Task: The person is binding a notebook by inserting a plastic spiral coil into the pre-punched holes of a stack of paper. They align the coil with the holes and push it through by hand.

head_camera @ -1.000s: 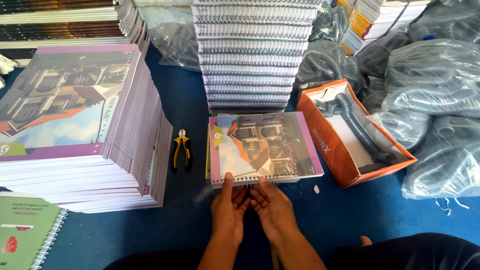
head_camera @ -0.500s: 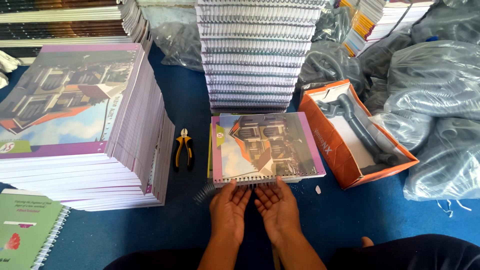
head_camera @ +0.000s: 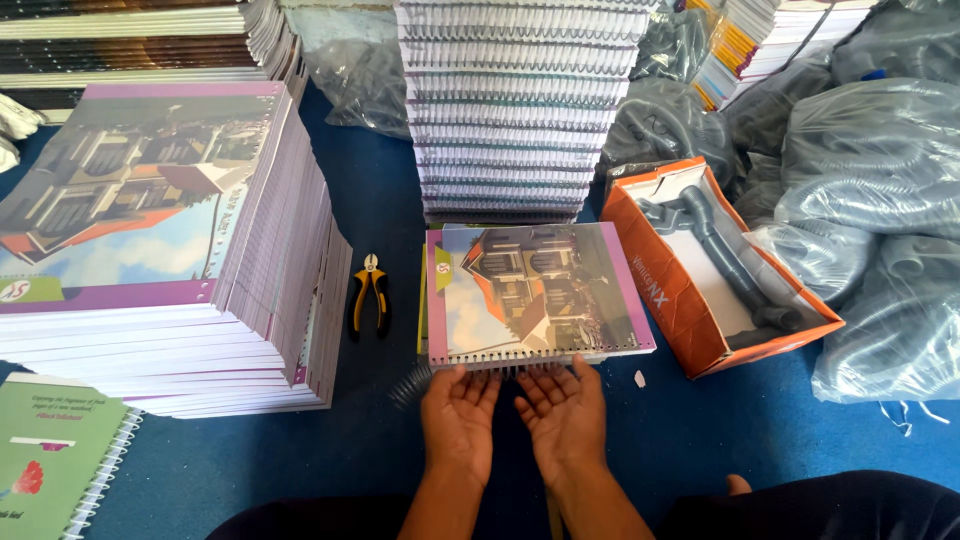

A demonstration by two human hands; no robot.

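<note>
A notebook (head_camera: 535, 290) with a house picture on its purple-edged cover lies on the blue floor in front of me. A thin metal spiral coil (head_camera: 425, 378) runs along its near, punched edge. My left hand (head_camera: 458, 415) and my right hand (head_camera: 562, 412) lie palm-up side by side just below that edge, fingers spread, fingertips touching the coil. Neither hand grips anything firmly.
A tall stack of loose purple covers (head_camera: 160, 250) stands at left, yellow-handled pliers (head_camera: 369, 293) beside it. A pile of spiral-bound notebooks (head_camera: 520, 110) rises behind. An orange box (head_camera: 670, 290) with grey coils sits at right, plastic bags (head_camera: 880, 180) beyond. A green notebook (head_camera: 50, 455) lies bottom left.
My hands have turned palm-up and slid back from on top of the notebook's near edge to just below it. The notebook stays in place.
</note>
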